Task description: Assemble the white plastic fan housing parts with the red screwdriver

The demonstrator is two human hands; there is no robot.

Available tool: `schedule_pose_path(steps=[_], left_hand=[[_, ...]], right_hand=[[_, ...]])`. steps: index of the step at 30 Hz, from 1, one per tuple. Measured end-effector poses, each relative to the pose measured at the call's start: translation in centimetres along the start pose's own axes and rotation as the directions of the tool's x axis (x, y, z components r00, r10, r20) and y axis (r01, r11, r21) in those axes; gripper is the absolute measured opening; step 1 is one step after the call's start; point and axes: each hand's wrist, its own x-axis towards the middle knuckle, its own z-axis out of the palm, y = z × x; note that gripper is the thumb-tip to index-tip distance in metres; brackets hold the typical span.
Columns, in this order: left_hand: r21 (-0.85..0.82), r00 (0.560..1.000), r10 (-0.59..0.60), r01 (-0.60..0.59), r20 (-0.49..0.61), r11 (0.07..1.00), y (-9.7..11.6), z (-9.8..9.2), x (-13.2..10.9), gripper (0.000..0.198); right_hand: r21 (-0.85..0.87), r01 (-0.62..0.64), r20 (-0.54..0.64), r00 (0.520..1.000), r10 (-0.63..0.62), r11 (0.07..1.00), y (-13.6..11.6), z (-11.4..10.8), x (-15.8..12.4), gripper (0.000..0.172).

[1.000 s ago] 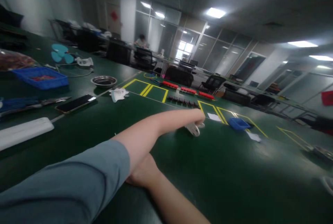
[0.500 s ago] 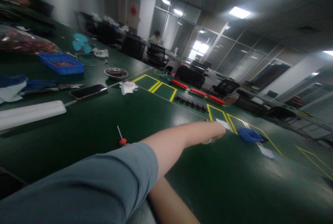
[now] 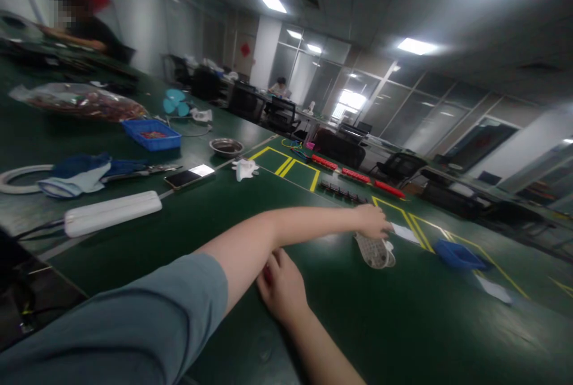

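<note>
My left arm reaches across to the right, and my left hand [image 3: 373, 221] is closed at the upper edge of a whitish, see-through perforated plastic basket [image 3: 375, 252]. The basket is tilted, and blur hides my fingertips. Below that forearm, my right hand [image 3: 285, 289] rests near the table with its fingers wrapped round a screwdriver [image 3: 268, 274]. Only a bit of its red handle shows; the shaft is hidden behind my left arm. A white paper [image 3: 405, 233] lies just beyond my left hand.
On the green table are a power strip [image 3: 114, 213], a phone [image 3: 190, 176], a metal bowl [image 3: 226, 147], a blue tray [image 3: 154, 136], another blue tray [image 3: 459, 255], a black strip of parts [image 3: 342, 192] and red strips [image 3: 356, 175]. A person [image 3: 89, 33] sits at the far left.
My view has swung left, so things sit further right and lower. My left forearm has shifted, uncovering the basket and my right hand. The screwdriver's shaft has gone out of sight.
</note>
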Motion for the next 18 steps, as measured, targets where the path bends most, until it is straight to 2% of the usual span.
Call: schedule_pose_path(steps=[2,6,7,9,10,11,12,13,15,16,18], left_hand=[[0.050,0.993,-0.012,0.019,-0.121,0.999,-1.9,-1.2,-4.5,0.038],[0.112,0.965,-0.135,0.163,-0.224,0.980,-6.5,-3.0,-15.1,0.033],[0.105,0.949,-0.194,0.225,-0.248,0.969,-7.7,-3.4,-17.8,0.033],[0.064,0.886,-0.342,0.379,-0.312,0.923,-10.3,-4.2,-23.0,0.032],[0.026,0.833,-0.428,0.466,-0.351,0.885,-11.6,-4.6,-25.5,0.032],[-0.031,0.748,-0.530,0.567,-0.399,0.823,-13.0,-5.1,-27.8,0.033],[-0.097,0.644,-0.632,0.664,-0.431,0.742,-14.3,-5.5,-30.0,0.035],[-0.176,0.505,-0.736,0.758,-0.451,0.628,-15.6,-6.0,-32.0,0.036],[-0.328,0.225,-0.898,0.875,-0.377,0.356,-17.9,-6.7,-35.3,0.040],[-0.347,0.177,-0.923,0.889,-0.343,0.299,-18.9,-6.9,-36.7,0.044],[-0.362,0.142,-0.950,0.901,-0.278,0.240,-20.3,-7.0,-38.6,0.049]], right_hand=[[-0.005,-0.041,-0.008,0.999,0.041,0.999,-0.3,-0.4,0.1,0.036],[-0.026,-0.094,-0.021,0.995,0.094,0.995,-0.4,-0.6,0.3,0.038],[-0.027,-0.108,-0.023,0.994,0.107,0.994,-0.3,-0.6,0.3,0.038],[-0.014,-0.134,-0.021,0.991,0.134,0.991,-0.3,-0.6,0.4,0.037],[-0.004,-0.149,-0.019,0.989,0.149,0.989,-0.4,-0.6,0.5,0.036],[0.006,-0.163,-0.019,0.986,0.163,0.987,-0.4,-0.6,0.5,0.036],[0.014,-0.176,-0.020,0.984,0.176,0.984,-0.5,-0.6,0.6,0.036],[0.021,-0.188,-0.021,0.982,0.189,0.982,-0.6,-0.7,0.6,0.036],[0.033,-0.212,-0.019,0.977,0.212,0.977,-0.8,-0.7,0.8,0.037],[0.040,-0.224,-0.016,0.974,0.224,0.974,-0.8,-0.8,0.8,0.037],[0.058,-0.242,-0.006,0.970,0.243,0.969,-1.0,-0.9,0.9,0.036]])
